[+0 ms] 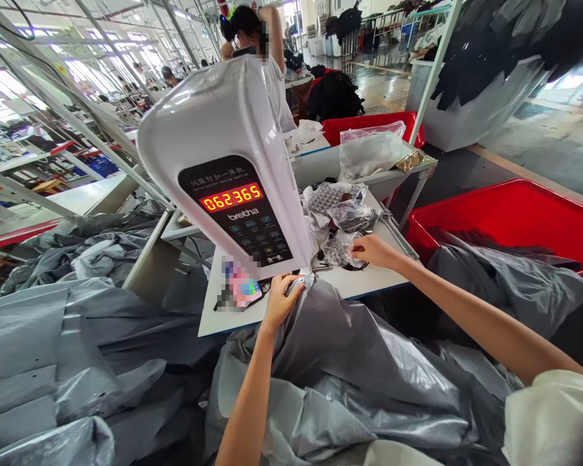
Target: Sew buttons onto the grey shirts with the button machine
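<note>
My left hand [280, 299] pinches a fold of shiny grey fabric [350, 362] at the edge of the white machine table [369, 279], right under the head of a white machine [223, 136] whose red display reads 062365. My right hand [373, 250] reaches across the table and its fingers are closed on a clear plastic bag [342, 249] of small dark parts. More such bags [340, 204] lie just behind it. The grey fabric drapes over my lap.
Piles of grey fabric [53, 362] fill the left and foreground. A red bin [515, 217] with grey fabric stands at the right. A second red bin [369, 124] and a clear bag [369, 152] sit behind. Another person [262, 45] works at the back.
</note>
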A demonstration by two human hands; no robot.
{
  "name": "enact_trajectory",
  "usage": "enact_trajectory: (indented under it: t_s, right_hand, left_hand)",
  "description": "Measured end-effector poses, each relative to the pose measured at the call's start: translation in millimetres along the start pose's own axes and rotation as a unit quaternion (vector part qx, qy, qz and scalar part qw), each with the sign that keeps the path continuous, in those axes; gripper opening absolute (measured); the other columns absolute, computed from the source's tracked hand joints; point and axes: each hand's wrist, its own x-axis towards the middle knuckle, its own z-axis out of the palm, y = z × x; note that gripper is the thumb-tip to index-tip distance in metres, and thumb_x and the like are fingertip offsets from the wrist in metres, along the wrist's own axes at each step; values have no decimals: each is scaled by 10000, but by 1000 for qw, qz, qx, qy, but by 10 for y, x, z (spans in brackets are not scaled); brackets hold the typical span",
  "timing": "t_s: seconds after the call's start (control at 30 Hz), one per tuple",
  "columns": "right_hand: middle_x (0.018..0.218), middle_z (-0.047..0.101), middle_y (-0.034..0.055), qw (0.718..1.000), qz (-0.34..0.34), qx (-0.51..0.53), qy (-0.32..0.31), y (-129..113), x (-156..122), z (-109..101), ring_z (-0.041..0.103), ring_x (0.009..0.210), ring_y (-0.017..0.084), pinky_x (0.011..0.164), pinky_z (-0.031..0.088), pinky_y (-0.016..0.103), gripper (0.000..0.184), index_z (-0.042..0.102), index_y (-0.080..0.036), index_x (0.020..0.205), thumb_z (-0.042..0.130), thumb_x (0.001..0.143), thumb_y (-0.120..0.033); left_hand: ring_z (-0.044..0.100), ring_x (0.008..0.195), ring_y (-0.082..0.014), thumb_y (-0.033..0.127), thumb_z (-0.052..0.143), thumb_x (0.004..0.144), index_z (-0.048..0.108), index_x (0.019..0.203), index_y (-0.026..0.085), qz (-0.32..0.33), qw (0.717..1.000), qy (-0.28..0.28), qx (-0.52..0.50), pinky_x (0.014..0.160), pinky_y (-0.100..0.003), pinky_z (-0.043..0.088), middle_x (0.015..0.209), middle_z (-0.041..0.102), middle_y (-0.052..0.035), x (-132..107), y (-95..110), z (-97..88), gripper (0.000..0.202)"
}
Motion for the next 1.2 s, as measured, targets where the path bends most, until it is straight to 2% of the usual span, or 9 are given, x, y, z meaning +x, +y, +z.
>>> enact_trajectory:
  t_s: [0.13, 0.33, 0.57, 0.73, 0.8, 0.97, 1.07, 1.2]
  right_hand:
    - [643, 644, 22, 1000, 12, 18, -1, 83, 43, 18, 565, 630, 144, 589, 390, 225, 179, 654, -140, 683, 529, 729, -261]
    - [665, 641, 10, 986, 40, 160, -37, 182, -11, -26, 559, 635, 126, 608, 435, 228, 287, 685, -136, 783, 607, 729, -406]
    - [816, 695, 47, 932, 166, 320, -30, 50, -261, -171, 590, 726, 113, 728, 493, 251, 372, 738, -139, 885, 778, 622, -400]
    - [914, 708, 78, 895, 184, 404, -38, -14, -350, -201, 600, 719, 101, 738, 509, 255, 418, 750, -147, 908, 811, 597, -419]
    - [915, 708, 81, 901, 179, 394, -34, 22, -341, -176, 602, 717, 108, 725, 509, 259, 439, 747, -144, 924, 800, 600, -435]
    - [753, 688, 39, 958, 128, 252, 35, 201, -214, -21, 589, 683, 138, 669, 480, 265, 336, 720, -140, 854, 713, 649, -406]
    - [732, 686, 42, 982, 74, 161, 64, 234, -127, 93, 601, 683, 160, 658, 459, 271, 210, 687, -144, 777, 630, 689, -326]
    - [644, 661, 36, 995, 34, 47, 79, 227, -29, 252, 604, 639, 184, 611, 435, 279, 80, 608, -184, 656, 538, 692, -197]
  left_hand:
    - [493, 1168, -217, 435, 560, 882, 679, 1061, 241, 4, 1000, 3, -1, 1047, -362, 366, 1137, 547, -74, -1, 2, 2, 289]
    - [494, 1155, -222, 435, 565, 876, 682, 1057, 233, 4, 1000, 4, 5, 1045, -370, 364, 1110, 548, -73, 7, -31, 6, 295]
    - [497, 1160, -224, 441, 568, 872, 685, 1056, 238, 5, 1000, 5, 2, 1050, -372, 364, 1119, 549, -75, 8, -17, 2, 297]
    - [498, 1163, -221, 449, 571, 869, 689, 1069, 246, 7, 1000, 7, 11, 1044, -361, 377, 1110, 551, -70, 9, -27, 5, 308]
    - [490, 1175, -223, 444, 572, 870, 689, 1066, 250, 7, 1000, 5, 13, 1042, -361, 376, 1112, 554, -69, 8, -31, 4, 300]
    - [493, 1163, -224, 433, 574, 869, 688, 1055, 254, -2, 1000, 4, 0, 1045, -365, 365, 1106, 557, -67, 1, -30, 10, 282]
    - [510, 1122, -227, 439, 574, 863, 691, 1028, 244, -15, 1000, 3, -7, 1028, -377, 376, 1078, 571, -66, -12, -12, 13, 280]
    - [529, 1103, -242, 447, 579, 848, 695, 1000, 245, -39, 999, -4, -18, 1024, -409, 386, 1067, 586, -69, -22, 20, 19, 278]
